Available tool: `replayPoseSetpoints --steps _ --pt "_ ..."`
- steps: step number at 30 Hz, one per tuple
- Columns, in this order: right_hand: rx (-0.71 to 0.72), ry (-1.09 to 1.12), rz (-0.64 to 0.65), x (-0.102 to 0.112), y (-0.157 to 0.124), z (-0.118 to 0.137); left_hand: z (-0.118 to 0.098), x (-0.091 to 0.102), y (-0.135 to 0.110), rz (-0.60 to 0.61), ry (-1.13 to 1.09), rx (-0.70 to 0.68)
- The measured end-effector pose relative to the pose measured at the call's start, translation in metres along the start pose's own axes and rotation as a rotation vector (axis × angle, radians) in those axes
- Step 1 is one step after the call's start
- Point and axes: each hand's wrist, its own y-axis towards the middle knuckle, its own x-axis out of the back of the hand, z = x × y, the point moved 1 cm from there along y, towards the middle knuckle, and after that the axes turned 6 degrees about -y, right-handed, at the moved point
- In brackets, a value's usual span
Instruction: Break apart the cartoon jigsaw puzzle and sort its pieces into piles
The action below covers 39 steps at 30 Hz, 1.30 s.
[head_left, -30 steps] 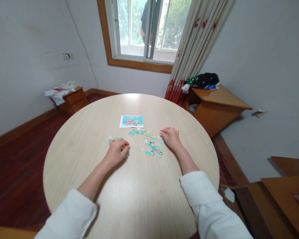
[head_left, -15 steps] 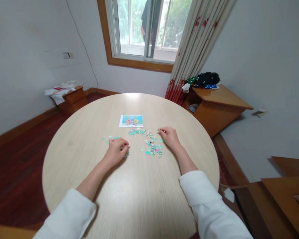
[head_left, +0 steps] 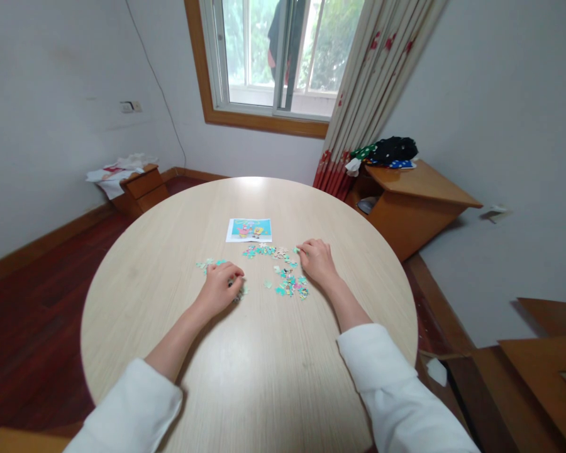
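Note:
My right hand (head_left: 317,259) is closed in a pinch on a small teal jigsaw puzzle piece (head_left: 296,250), just above the right end of the upper row of pieces. My left hand (head_left: 220,282) rests on the table with curled fingers, over some jigsaw pieces (head_left: 238,294) that it partly covers; whether it grips one is hidden. More loose pieces (head_left: 207,264) lie behind it. Between the hands is a pile of mixed jigsaw pieces (head_left: 292,284). An upper cluster of pieces (head_left: 260,251) lies along the front of a printed cartoon picture (head_left: 249,230).
The round wooden table (head_left: 245,377) fills the middle of the view. Beyond it are a window (head_left: 283,63) and a curtain (head_left: 358,94). A wooden cabinet (head_left: 415,195) with cloths on top stands at right, a small drawer unit (head_left: 144,187) at left.
My right hand has turned and shifted slightly, and the piece in its fingertips now shows its teal face. My left hand has stayed where it was.

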Motion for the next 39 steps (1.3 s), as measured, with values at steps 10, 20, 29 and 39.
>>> replayPoseSetpoints --steps 10,20,29,39 --pt "-0.009 0.15 0.124 0.001 -0.003 0.015 -0.002 0.001 0.001 0.012 -0.005 0.002" --pt "-0.044 0.216 -0.017 -0.006 0.001 -0.003 0.0 0.0 0.001 0.014 0.001 0.0" --pt "0.04 0.125 0.086 -0.006 0.0 -0.006 -0.001 0.0 0.0 0.015 0.008 0.007" --pt "0.136 0.156 0.119 -0.003 0.004 0.024 -0.003 0.002 0.001 0.02 -0.001 0.024"
